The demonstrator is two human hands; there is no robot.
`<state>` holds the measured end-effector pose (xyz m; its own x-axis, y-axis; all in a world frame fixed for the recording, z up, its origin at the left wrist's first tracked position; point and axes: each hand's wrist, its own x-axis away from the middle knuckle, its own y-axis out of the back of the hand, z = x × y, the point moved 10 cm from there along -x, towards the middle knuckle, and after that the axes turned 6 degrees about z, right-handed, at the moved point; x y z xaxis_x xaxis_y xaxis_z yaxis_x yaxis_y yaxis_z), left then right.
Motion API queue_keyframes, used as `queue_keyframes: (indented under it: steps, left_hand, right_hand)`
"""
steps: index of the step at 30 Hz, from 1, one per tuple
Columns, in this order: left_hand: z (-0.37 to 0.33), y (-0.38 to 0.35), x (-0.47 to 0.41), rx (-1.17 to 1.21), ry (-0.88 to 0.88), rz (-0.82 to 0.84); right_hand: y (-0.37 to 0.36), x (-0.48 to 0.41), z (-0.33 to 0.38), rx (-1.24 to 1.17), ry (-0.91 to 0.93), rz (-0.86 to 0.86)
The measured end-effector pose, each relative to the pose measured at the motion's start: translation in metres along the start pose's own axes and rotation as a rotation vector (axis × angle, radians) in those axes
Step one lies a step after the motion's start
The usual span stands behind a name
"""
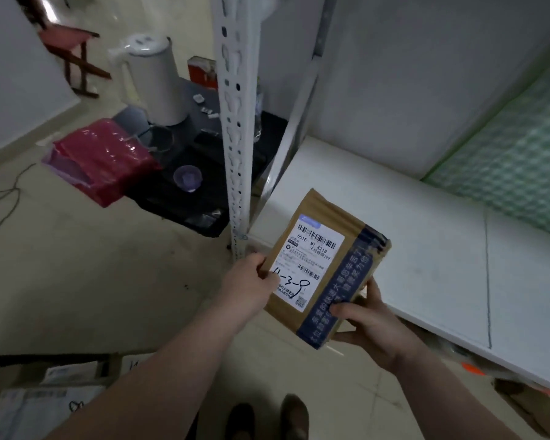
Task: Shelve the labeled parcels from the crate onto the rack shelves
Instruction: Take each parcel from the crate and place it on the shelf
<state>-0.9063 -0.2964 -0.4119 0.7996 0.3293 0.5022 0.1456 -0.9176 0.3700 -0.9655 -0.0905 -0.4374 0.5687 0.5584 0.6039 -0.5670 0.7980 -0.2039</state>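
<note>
A brown cardboard parcel [326, 265] with a white shipping label marked "11-3-9" and a dark blue tape band is held in the air over the front left corner of the white rack shelf [426, 249]. My left hand [251, 281] grips its left edge, thumb on the label. My right hand [367, 325] grips its near right corner from below, thumb on the blue tape. The crate [54, 373] with more parcels shows at the bottom left, partly cut off by the frame.
A white perforated rack post [235, 122] stands just left of the parcel. Beyond it a low black table [204, 147] carries a white kettle [153, 77], a red bag [105, 157] and small items. More goods lie under the shelf at the right. My shoes [267, 417] are below.
</note>
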Motion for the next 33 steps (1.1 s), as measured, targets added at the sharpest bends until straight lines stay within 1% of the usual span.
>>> queue_keyframes:
  steps: [5, 8, 12, 14, 17, 20, 23, 26, 30, 33]
  left_hand:
    - [0.025, 0.013, -0.060, -0.093, 0.025, -0.114]
    - [0.036, 0.014, -0.096, -0.073, 0.014, -0.142]
    - [0.051, 0.015, -0.140, -0.103, -0.014, -0.215]
    - [0.067, 0.014, -0.161, -0.088, -0.009, -0.248]
    - [0.091, 0.008, -0.186, 0.010, -0.032, -0.273]
    - [0.111, 0.003, -0.202, 0.079, -0.057, -0.308]
    - [0.125, -0.003, -0.210, 0.082, -0.080, -0.340]
    - [0.131, -0.008, -0.216, 0.073, -0.092, -0.368]
    - [0.133, -0.019, -0.210, 0.159, -0.144, -0.457]
    - [0.133, -0.038, -0.189, 0.138, -0.128, -0.528]
  right_hand:
    - [0.003, -0.082, 0.006, 0.098, 0.023, 0.084]
    - [0.002, -0.123, 0.016, 0.174, 0.090, 0.102]
    - [0.006, -0.174, 0.026, 0.235, 0.187, 0.106]
    - [0.011, -0.196, 0.028, 0.342, 0.256, 0.072]
    - [0.012, -0.222, 0.025, 0.438, 0.339, 0.046]
    - [0.011, -0.242, 0.012, 0.517, 0.370, 0.001]
    - [0.017, -0.253, -0.005, 0.556, 0.378, -0.103]
    - [0.020, -0.256, -0.012, 0.657, 0.432, -0.212]
    - [0.019, -0.248, -0.019, 0.677, 0.522, -0.317]
    - [0.016, -0.243, -0.024, 0.670, 0.560, -0.376]
